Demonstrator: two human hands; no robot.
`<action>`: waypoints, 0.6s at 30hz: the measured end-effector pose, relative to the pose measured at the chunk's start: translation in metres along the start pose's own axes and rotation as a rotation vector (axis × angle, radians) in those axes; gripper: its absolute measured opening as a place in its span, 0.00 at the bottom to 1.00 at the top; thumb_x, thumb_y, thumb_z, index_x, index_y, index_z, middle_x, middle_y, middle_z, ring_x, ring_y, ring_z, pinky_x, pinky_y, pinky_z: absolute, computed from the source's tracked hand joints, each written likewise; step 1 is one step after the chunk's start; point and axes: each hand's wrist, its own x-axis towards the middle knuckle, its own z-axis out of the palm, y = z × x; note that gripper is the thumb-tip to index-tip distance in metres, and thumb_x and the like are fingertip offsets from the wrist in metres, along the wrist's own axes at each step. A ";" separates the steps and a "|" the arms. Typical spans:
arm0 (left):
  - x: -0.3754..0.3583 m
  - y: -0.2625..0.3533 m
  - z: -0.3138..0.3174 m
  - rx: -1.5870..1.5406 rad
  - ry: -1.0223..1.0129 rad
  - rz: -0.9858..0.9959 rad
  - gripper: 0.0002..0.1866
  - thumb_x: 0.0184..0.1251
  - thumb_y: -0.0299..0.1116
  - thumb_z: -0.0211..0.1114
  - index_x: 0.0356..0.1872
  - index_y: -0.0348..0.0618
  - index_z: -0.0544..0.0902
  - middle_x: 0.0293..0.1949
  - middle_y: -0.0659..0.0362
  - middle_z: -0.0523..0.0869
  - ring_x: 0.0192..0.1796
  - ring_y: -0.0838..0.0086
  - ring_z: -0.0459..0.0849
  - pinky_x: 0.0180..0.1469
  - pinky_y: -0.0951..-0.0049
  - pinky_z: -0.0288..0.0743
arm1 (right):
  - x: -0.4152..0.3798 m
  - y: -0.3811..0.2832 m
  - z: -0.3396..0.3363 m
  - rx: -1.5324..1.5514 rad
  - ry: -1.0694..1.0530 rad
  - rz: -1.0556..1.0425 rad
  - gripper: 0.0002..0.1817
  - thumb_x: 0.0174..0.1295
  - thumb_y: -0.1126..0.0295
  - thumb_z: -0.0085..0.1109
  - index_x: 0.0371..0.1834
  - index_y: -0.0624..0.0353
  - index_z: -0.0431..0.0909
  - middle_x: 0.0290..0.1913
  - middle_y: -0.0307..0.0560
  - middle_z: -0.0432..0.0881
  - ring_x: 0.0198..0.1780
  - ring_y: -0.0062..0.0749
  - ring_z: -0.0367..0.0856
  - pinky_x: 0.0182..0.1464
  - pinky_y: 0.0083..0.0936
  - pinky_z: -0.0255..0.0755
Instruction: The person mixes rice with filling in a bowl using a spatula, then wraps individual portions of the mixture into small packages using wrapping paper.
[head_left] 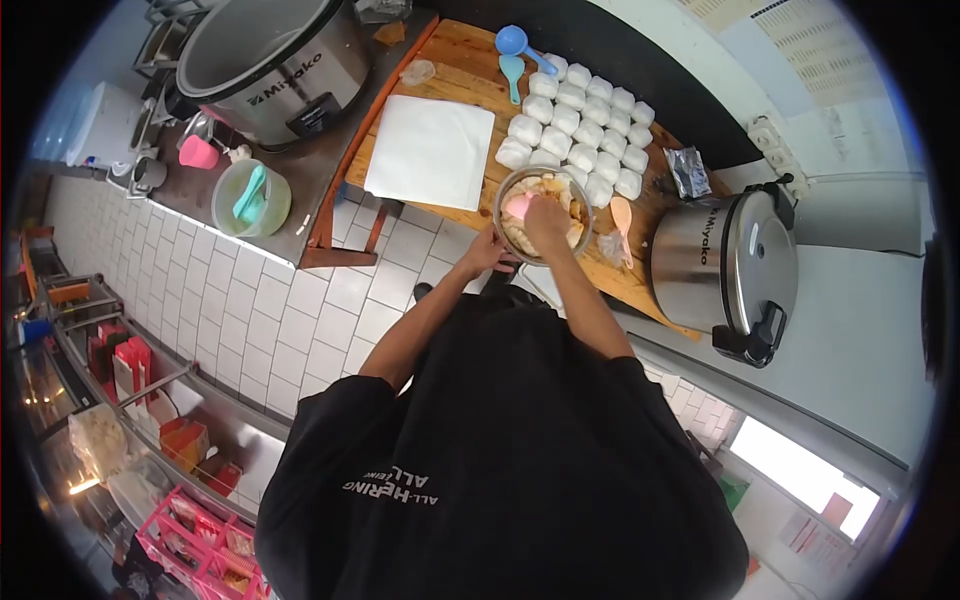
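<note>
A round bowl [499, 226] at the table's near edge holds pale, rice-like food with brownish parts. My left hand [487, 251] grips the bowl's near left side, its fingers curled by the rim and partly hidden. Inside the bowl, my right hand [546, 222] is closed at a pink scoop [518, 205], whose handle the hand covers. Rows of white wrapped packets [588, 132] sit just beyond the bowl. A stack of white paper sheets [430, 152] lies to its left. Right of the bowl is a peach rice paddle [621, 222] beside crumpled clear plastic [609, 247].
On the wooden table [470, 45] lie a blue ladle [512, 41] and a teal spoon [511, 70]. A lidded rice cooker [700, 255] stands at right; an open one [290, 95] at far left. A green tub [272, 207] sits near the left counter's edge.
</note>
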 end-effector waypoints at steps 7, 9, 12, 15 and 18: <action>-0.002 -0.015 0.002 0.018 0.008 0.023 0.17 0.76 0.37 0.46 0.60 0.44 0.56 0.53 0.51 0.71 0.46 0.56 0.86 0.38 0.57 0.87 | 0.025 0.027 -0.016 -0.088 -0.115 -0.111 0.19 0.65 0.56 0.48 0.33 0.58 0.83 0.34 0.55 0.85 0.40 0.49 0.85 0.40 0.42 0.77; -0.015 -0.017 0.009 0.027 -0.006 0.013 0.18 0.76 0.37 0.46 0.60 0.45 0.56 0.53 0.51 0.71 0.46 0.56 0.86 0.39 0.57 0.87 | 0.017 0.019 -0.004 -0.032 -0.147 -0.054 0.21 0.66 0.53 0.47 0.38 0.59 0.83 0.40 0.59 0.84 0.44 0.50 0.84 0.46 0.42 0.77; -0.022 -0.017 0.008 0.029 -0.064 0.044 0.18 0.76 0.37 0.46 0.61 0.46 0.56 0.54 0.52 0.71 0.47 0.56 0.86 0.40 0.56 0.86 | 0.030 0.022 -0.076 -0.034 -0.333 0.044 0.22 0.66 0.51 0.47 0.41 0.59 0.83 0.44 0.60 0.84 0.48 0.50 0.83 0.49 0.41 0.76; -0.011 -0.005 0.009 0.037 0.027 0.043 0.13 0.76 0.33 0.45 0.56 0.42 0.59 0.52 0.48 0.73 0.44 0.56 0.86 0.38 0.56 0.87 | 0.036 0.028 -0.089 -0.036 -0.233 0.032 0.20 0.68 0.56 0.45 0.40 0.60 0.82 0.42 0.60 0.84 0.47 0.50 0.83 0.47 0.43 0.76; -0.017 0.005 0.014 0.016 0.042 0.025 0.11 0.76 0.31 0.44 0.54 0.40 0.59 0.52 0.48 0.73 0.43 0.57 0.87 0.38 0.58 0.87 | 0.016 0.031 -0.022 -0.092 -0.199 -0.020 0.14 0.63 0.66 0.46 0.43 0.58 0.80 0.44 0.60 0.83 0.46 0.50 0.83 0.47 0.47 0.75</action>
